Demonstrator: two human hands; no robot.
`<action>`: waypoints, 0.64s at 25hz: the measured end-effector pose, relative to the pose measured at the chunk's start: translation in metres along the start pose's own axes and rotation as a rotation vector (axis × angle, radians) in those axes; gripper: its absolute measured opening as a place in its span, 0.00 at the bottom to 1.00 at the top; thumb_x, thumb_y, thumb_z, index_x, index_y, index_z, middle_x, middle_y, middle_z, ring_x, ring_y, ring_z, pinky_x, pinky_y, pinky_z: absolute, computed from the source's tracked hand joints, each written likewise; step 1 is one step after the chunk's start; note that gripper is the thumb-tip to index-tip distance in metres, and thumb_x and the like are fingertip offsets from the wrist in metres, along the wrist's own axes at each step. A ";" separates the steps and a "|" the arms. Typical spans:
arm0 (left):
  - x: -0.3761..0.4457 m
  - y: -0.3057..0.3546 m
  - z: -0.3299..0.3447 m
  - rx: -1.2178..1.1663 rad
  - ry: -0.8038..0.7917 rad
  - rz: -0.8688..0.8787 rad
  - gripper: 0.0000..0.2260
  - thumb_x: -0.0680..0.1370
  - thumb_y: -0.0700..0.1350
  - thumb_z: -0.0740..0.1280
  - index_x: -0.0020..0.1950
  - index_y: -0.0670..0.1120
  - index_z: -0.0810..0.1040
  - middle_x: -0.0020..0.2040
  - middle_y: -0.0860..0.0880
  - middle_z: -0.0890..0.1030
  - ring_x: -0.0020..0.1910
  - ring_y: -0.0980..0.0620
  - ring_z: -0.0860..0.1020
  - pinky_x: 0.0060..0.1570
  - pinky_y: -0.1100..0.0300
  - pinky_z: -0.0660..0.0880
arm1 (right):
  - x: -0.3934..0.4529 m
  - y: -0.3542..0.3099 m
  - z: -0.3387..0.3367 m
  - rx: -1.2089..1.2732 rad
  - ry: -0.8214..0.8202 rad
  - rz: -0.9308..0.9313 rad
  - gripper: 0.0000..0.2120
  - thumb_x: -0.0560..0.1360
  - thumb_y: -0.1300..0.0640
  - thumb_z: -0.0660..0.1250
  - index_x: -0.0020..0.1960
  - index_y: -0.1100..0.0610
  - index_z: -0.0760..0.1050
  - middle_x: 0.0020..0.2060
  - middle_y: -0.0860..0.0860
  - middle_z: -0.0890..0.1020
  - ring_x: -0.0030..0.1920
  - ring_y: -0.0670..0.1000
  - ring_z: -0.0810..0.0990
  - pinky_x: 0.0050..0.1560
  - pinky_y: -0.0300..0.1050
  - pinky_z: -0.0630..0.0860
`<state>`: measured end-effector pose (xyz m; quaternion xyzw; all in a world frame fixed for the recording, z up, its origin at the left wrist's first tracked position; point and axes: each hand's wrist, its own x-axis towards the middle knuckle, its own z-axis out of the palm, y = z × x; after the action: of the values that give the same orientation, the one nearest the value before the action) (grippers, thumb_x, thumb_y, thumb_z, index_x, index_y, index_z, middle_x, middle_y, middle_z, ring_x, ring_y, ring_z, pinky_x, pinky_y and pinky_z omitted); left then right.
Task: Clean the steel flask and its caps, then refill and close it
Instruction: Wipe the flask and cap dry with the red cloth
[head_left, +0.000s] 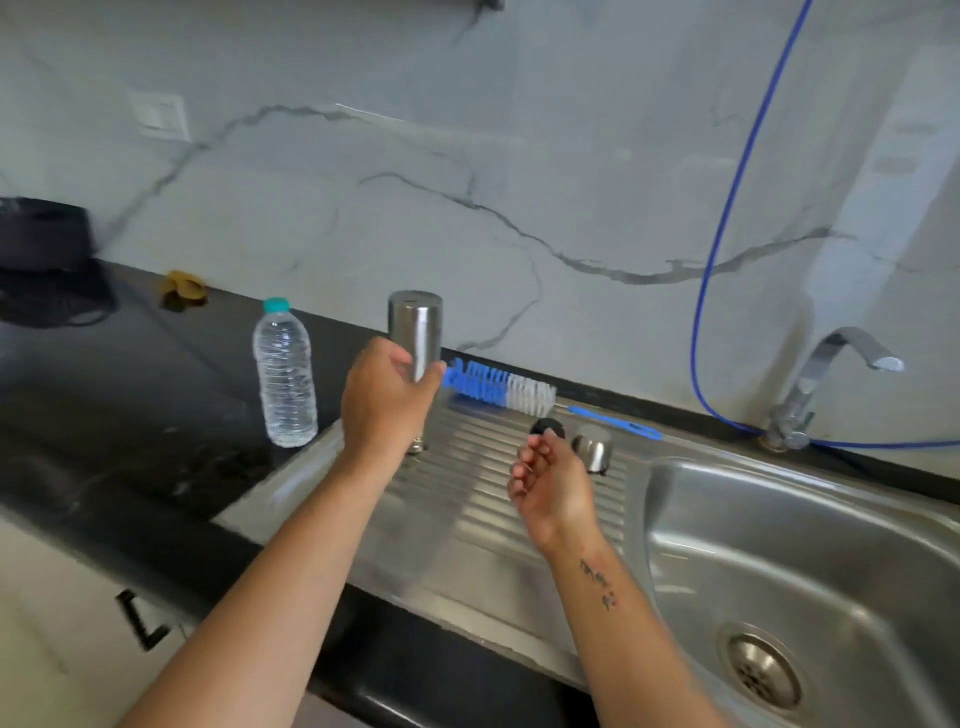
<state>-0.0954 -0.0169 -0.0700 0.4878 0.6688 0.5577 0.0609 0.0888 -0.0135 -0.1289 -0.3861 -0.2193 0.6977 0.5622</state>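
Standing at the far left of the black worktop (130, 374) is a dark, blurred object (44, 244), with a yellow-brown item (183, 290) lying near the back edge. Right of these, a clear plastic water bottle (284, 371) with a teal cap stands upright by the left edge of the steel drainboard (467, 499). Left hand (382, 402) grips the steel flask (415, 332) about its lower body, fingers curled round it; the flask is upside down, flat base uppermost, mouth at or just above the drainboard ribs; contact cannot be told. A bottle brush (501, 387) with blue and white bristles lies along the drainboard's back edge, blue handle pointing right. Right hand (553, 483) hovers palm-up, fingers loosely curled, holding nothing, just in front of a black inner cap (546, 427) and a steel outer cap (593, 448), both resting on the drainboard. Further right sit the sink basin (779, 519), its drain (762, 670), a tap (826, 384) and a blue hose (727, 218).
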 end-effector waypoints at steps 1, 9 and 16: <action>0.011 -0.005 -0.006 0.002 0.028 -0.029 0.22 0.72 0.58 0.77 0.56 0.47 0.76 0.52 0.48 0.79 0.49 0.48 0.79 0.46 0.53 0.76 | -0.002 0.007 0.003 -0.036 -0.028 0.025 0.14 0.84 0.51 0.60 0.42 0.55 0.74 0.31 0.49 0.75 0.28 0.48 0.72 0.26 0.38 0.67; 0.070 -0.004 0.004 -0.017 -0.199 -0.088 0.43 0.66 0.61 0.81 0.73 0.44 0.67 0.65 0.45 0.76 0.64 0.45 0.77 0.54 0.54 0.73 | -0.006 0.019 0.008 -0.193 -0.118 0.076 0.15 0.84 0.48 0.60 0.52 0.59 0.77 0.39 0.54 0.82 0.37 0.52 0.81 0.37 0.42 0.74; 0.071 -0.003 0.008 -0.074 -0.197 -0.031 0.27 0.67 0.56 0.82 0.57 0.47 0.74 0.48 0.56 0.78 0.52 0.50 0.80 0.47 0.57 0.76 | -0.006 0.021 0.007 -0.188 -0.128 0.110 0.16 0.84 0.48 0.61 0.54 0.61 0.77 0.39 0.54 0.83 0.36 0.52 0.82 0.36 0.41 0.76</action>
<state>-0.1283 0.0402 -0.0427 0.5272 0.6459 0.5305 0.1531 0.0703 -0.0239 -0.1388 -0.4033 -0.2977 0.7269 0.4694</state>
